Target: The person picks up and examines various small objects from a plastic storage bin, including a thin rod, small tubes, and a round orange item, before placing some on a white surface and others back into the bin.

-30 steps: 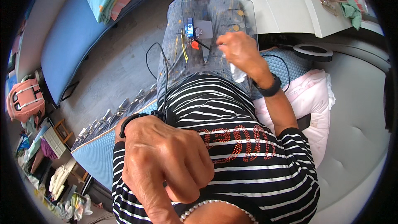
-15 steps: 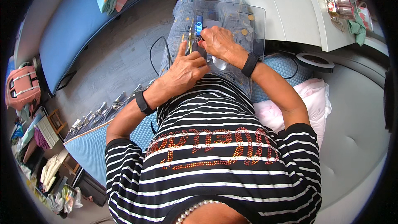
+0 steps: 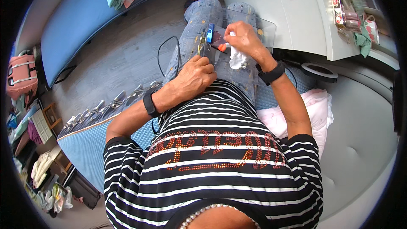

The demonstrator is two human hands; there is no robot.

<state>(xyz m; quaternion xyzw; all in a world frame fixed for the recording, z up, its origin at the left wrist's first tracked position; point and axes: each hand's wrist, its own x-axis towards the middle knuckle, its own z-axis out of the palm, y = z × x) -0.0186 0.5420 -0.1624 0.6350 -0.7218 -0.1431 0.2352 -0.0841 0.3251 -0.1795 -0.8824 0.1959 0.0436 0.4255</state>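
Note:
A clear sheet or shallow tray point(image 3: 268, 38) rests across my lap. My left hand point(image 3: 196, 75) is closed over its near left part, fingers curled, and what they grip is hidden. A thin gold-coloured piece point(image 3: 199, 49) sticks up just beyond those fingertips. Over the middle of the tray, my right hand point(image 3: 246, 40) is raised with fingers pinched, and a white tissue or cloth point(image 3: 238, 58) hangs below it. Beside the tissue is a small orange-red piece point(image 3: 222, 47). A blue, box-like item point(image 3: 210, 33) stands between the hands, farther off.
A black cable point(image 3: 159, 55) loops beside my left leg. White cabinets point(image 3: 263, 4) stand far right, close to the tray. A blue bench point(image 3: 85, 29) lies far left. Pink bedding point(image 3: 292, 114) sits by my right elbow, near a round white-rimmed object point(image 3: 320, 72).
My right hand has lifted and moved right, away from the blue item, with the white tissue now hanging under it. My left index finger, stretched out before, has curled in.

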